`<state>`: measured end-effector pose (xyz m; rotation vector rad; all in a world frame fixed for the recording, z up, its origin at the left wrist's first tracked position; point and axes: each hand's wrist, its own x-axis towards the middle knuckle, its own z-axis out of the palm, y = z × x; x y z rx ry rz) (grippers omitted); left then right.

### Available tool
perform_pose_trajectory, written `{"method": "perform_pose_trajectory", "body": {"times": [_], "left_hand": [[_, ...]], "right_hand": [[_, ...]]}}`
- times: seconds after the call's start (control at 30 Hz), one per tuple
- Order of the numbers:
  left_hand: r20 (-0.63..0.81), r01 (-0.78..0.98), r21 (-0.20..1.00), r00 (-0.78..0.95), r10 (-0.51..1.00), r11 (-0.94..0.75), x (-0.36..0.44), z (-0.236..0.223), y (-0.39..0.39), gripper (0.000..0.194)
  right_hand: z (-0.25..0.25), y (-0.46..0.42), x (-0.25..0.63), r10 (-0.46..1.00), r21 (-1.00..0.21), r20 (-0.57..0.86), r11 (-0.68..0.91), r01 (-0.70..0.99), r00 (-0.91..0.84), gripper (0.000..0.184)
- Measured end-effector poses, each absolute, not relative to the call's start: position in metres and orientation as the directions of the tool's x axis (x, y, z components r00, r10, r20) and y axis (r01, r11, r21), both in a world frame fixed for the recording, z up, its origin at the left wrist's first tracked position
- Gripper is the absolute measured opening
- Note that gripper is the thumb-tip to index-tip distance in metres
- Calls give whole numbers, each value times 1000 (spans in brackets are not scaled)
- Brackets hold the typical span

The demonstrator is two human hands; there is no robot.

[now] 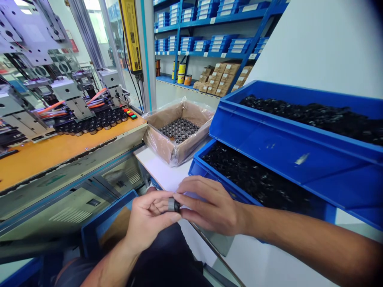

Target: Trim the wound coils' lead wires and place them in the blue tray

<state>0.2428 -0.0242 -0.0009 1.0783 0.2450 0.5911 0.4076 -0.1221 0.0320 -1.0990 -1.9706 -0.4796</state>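
Note:
Between my two hands is a small round part [171,205] with a grey metal ring and a black end. My left hand [148,217] is closed round its metal side, with thumb and fingers gripping it. From the right, the fingertips of my right hand [211,203] pinch the black end. The fingers partly cover the part, so its far side is hidden. Both hands are above my lap, in front of the blue bins.
Two stacked blue bins, an upper bin [287,147] and a lower bin [206,169], hold black pieces. A plastic-lined cardboard box [161,145] contains many small parts. On the left, a machine's orange worktop [60,155] carries rows of round parts [92,123]. Shelves [206,54] stand behind.

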Motion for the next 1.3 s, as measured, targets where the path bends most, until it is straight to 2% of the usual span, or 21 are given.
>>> {"method": "perform_pose_trajectory", "body": {"times": [0.27, 0.5, 0.6, 0.7, 0.77, 0.83, 0.93, 1.0, 1.1, 1.17, 1.23, 1.3], "left_hand": [[93, -337, 873, 825, 558, 353, 245, -1, -23, 38], [61, -297, 871, 856, 514, 391, 244, 0, -23, 38], [53, -307, 872, 833, 551, 380, 248, 2, -31, 34], [135, -391, 892, 709, 692, 226, 251, 3, -39, 34], [278, -425, 905, 602, 749, 5, 250, 3, -38, 42], [476, -403, 871, 555, 682, -280, 247, 4, -32, 45], [675, -373, 721, 568, 471, -584, 241, 6, -21, 30], [726, -397, 659, 557, 403, -639, 239, 7, -18, 26], [750, -406, 631, 537, 386, -661, 239, 9, -19, 27], [757, -399, 624, 522, 393, -672, 238, 9, -20, 24], [744, -376, 637, 528, 410, -673, 235, 9, -19, 20], [708, -332, 672, 550, 443, -662, 230, 9, -15, 18]], "right_hand": [[28, -123, 409, 531, -24, 790, 528, 849, -308, 19], [34, -123, 412, 502, 130, 756, 516, 847, -422, 20], [37, -123, 411, 496, 173, 736, 518, 838, -460, 22], [38, -124, 408, 488, 163, 750, 518, 840, -446, 25], [37, -127, 406, 511, 73, 774, 517, 853, -375, 20], [36, -132, 404, 558, -56, 783, 506, 861, -277, 18], [33, -138, 401, 618, -180, 763, 482, 857, -188, 17], [32, -141, 398, 652, -215, 736, 480, 850, -182, 17], [33, -142, 397, 680, -228, 703, 492, 840, -208, 15], [38, -139, 406, 678, -162, 685, 498, 852, -267, 15], [50, -134, 426, 665, -38, 664, 488, 872, -343, 17], [71, -130, 454, 641, 35, 687, 440, 897, -342, 19]]}}
